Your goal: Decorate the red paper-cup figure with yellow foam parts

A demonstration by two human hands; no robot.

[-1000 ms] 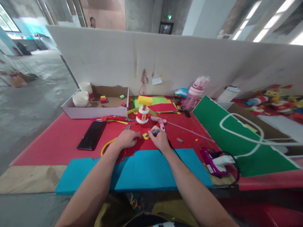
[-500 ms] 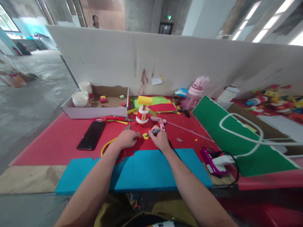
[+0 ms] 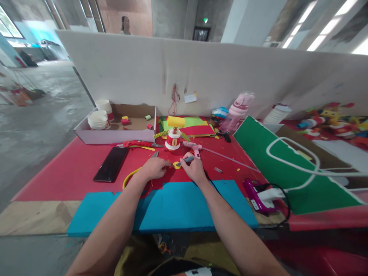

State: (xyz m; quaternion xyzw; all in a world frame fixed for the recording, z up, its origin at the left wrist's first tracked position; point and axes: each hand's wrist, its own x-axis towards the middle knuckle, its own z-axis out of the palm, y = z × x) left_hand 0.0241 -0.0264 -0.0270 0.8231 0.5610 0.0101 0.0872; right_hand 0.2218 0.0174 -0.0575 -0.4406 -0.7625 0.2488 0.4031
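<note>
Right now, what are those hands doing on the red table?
The right hand holds a gray marker with its tip at a small yellow paper piece. The left hand has a finger out beside that piece; I can't tell whether it touches. Just behind them stands a little paper-cup figure with a yellow roll on top. A black phone lies off to the left.

Both forearms bare, reached forward from lower corners, converging toward middle. Left hand [image 3: 155, 168] palm down, index finger extended inward, other fingers curled. Right hand [image 3: 193, 168] closed in pinching pen grip, fingers bent, wrist low. Hands near each other, apart.
</note>
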